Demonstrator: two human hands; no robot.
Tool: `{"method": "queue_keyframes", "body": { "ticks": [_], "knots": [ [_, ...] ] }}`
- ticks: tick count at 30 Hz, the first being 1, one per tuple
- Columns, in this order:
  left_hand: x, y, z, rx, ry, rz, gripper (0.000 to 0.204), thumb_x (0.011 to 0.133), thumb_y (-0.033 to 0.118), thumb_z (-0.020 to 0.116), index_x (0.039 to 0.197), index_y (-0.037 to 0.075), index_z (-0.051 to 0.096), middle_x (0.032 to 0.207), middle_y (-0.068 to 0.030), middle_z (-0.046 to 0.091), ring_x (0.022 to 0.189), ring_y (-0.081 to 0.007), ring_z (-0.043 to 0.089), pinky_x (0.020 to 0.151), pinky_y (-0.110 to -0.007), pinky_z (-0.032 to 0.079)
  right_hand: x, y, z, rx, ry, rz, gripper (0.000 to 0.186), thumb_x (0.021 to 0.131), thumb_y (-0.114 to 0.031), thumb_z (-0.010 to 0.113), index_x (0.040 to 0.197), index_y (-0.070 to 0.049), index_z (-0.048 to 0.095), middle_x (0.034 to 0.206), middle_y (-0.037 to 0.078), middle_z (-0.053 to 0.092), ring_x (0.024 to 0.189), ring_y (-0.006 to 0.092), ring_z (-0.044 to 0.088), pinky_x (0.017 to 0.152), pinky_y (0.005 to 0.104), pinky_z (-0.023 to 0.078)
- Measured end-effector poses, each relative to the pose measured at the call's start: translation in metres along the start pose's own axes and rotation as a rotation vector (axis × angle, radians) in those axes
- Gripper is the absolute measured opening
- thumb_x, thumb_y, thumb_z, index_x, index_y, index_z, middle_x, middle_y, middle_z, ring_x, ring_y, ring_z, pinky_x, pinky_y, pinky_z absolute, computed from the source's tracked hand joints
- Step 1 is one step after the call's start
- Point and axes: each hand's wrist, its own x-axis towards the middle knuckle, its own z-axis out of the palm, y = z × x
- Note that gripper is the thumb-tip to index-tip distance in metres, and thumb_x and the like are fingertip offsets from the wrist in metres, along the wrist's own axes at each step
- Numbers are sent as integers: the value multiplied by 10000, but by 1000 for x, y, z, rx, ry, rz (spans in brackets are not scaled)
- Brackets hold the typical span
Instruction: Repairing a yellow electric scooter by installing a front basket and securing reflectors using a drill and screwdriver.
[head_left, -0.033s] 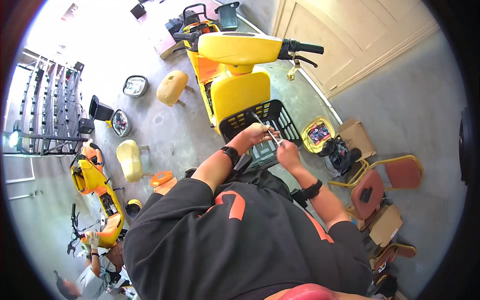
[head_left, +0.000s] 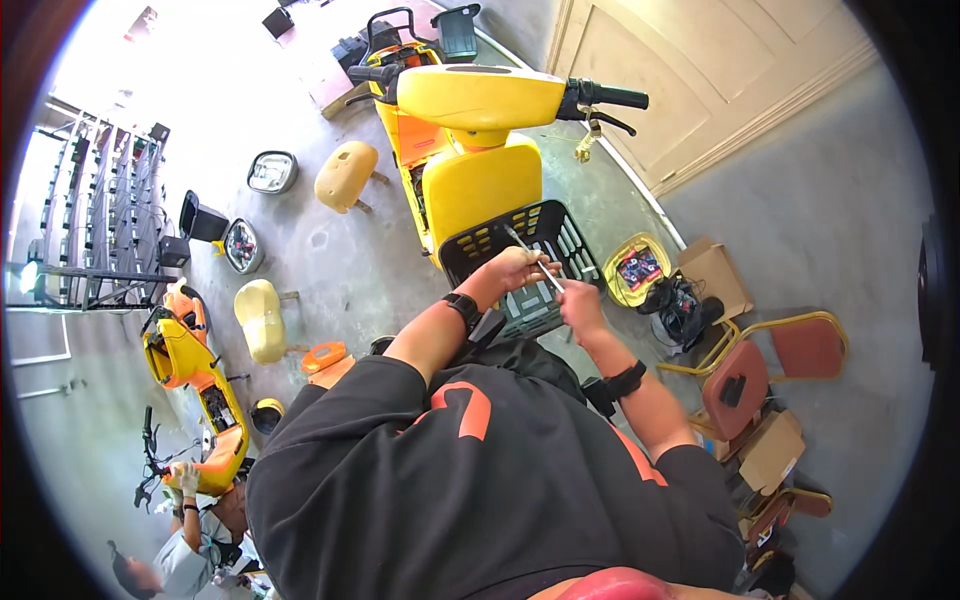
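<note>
A black slotted basket (head_left: 560,215) is fixed to the front of a yellow scooter (head_left: 480,95), facing me. Over the basket, my left hand (head_left: 518,265) is closed around the middle of a slim metal rod-like tool (head_left: 549,273). My right hand (head_left: 580,303) grips the tool's near end in a fist, hiding its handle. The tool slants up and to the left, its far end reaching toward the basket's back wall below the yellow front panel (head_left: 482,185). Whether its tip sits on a fastener is too small to tell.
Right of the basket lie a yellow shell with electronic parts (head_left: 638,270), black cables (head_left: 680,312), cardboard boxes (head_left: 715,275) and red-padded chairs (head_left: 735,385). On the left are loose seats (head_left: 260,320), lamps (head_left: 270,172), another yellow scooter (head_left: 205,390) and a gloved co-worker (head_left: 180,550).
My right hand has shifted slightly to the right and its fist has turned a little on the tool. My left hand stays in place.
</note>
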Motion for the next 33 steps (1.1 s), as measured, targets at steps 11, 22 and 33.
{"method": "queue_keyframes", "body": {
  "ticks": [11,22,33],
  "knots": [
    [26,-1,-2,-64,102,2,235,963,146,391,865,-48,483,958,-202,568,924,-322,612,783,-396,564,-14,-15,-21,407,216,109,461,819,-203,538,1190,50,433,1079,208,534,914,253,553,743,339,442],
    [16,-6,2,-10,194,3,148,937,55,402,919,-77,465,936,-178,548,934,-381,602,751,-452,566,-22,-28,-14,-1526,-15,-648,397,769,-155,520,1135,-2,535,778,39,578,736,189,598,701,346,469],
    [22,-1,-2,-107,95,15,293,974,142,345,1081,-114,438,1071,-209,535,995,-361,588,822,-439,541,-3,10,-2,458,-23,98,282,919,-204,396,1008,20,542,505,-42,392,395,118,361,407,285,327]
  ]
}}
